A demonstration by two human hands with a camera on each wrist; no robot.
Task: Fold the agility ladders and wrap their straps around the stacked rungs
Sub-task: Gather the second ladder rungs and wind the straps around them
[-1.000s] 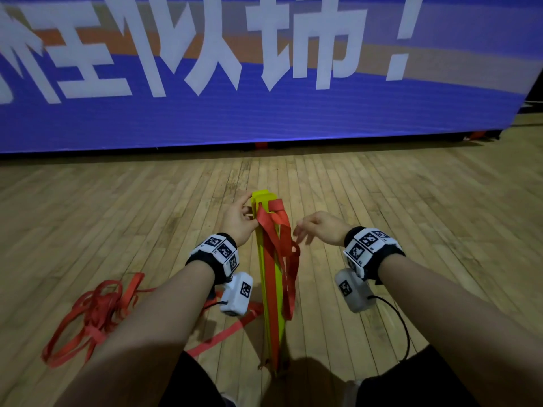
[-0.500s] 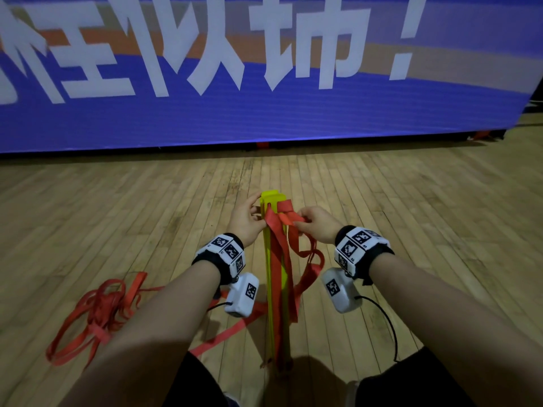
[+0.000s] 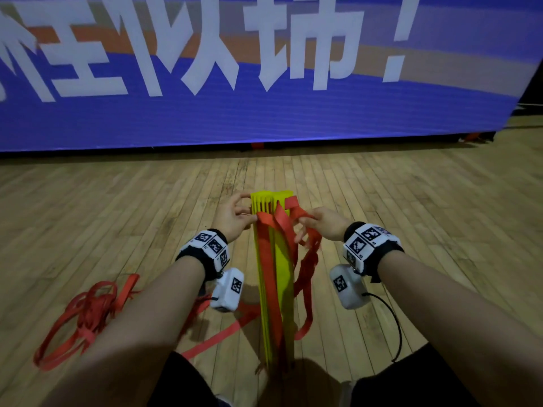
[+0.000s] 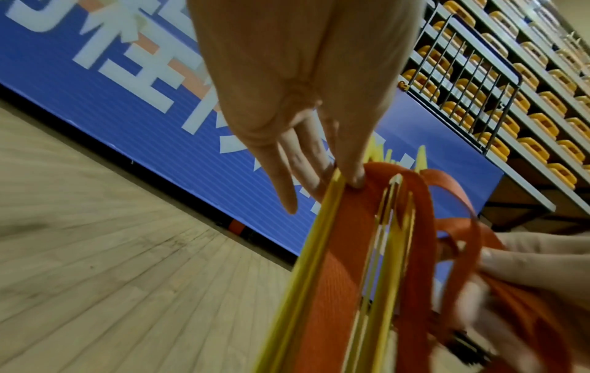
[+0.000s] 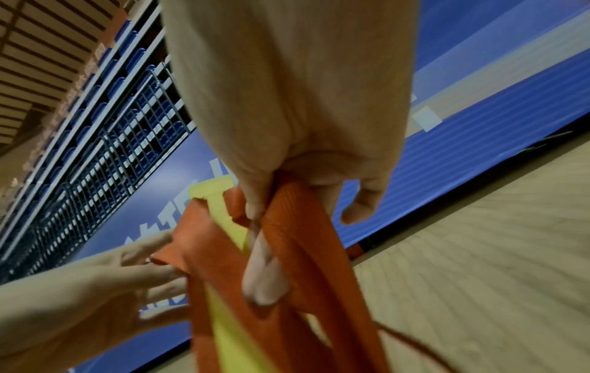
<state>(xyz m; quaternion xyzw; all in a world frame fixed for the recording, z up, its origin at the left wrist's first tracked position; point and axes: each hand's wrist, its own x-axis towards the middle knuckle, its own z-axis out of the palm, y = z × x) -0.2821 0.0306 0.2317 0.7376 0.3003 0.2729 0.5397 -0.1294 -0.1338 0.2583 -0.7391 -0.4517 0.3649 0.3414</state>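
Yellow rungs (image 3: 274, 259) stand stacked on end on the wood floor (image 3: 117, 215), between our knees. Our left hand (image 3: 232, 215) pinches the stack top; our right hand (image 3: 321, 223) pinches 1 red strap (image 3: 302, 214) beside it. Best: keep tension and lay each turn flat. Loose strap pile (image 3: 85, 312) at left may snag; banner (image 3: 264, 113) well behind.

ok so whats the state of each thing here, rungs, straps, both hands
yellow rungs: stacked together, standing on end on the wooden floor
red strap: draped over the stack's top, loops hanging, not yet wrapped round
loose strap pile: tangled on the floor, left of the stack
left hand: holds the stack's top, thumb on the strap
right hand: pinches a strap loop beside the stack
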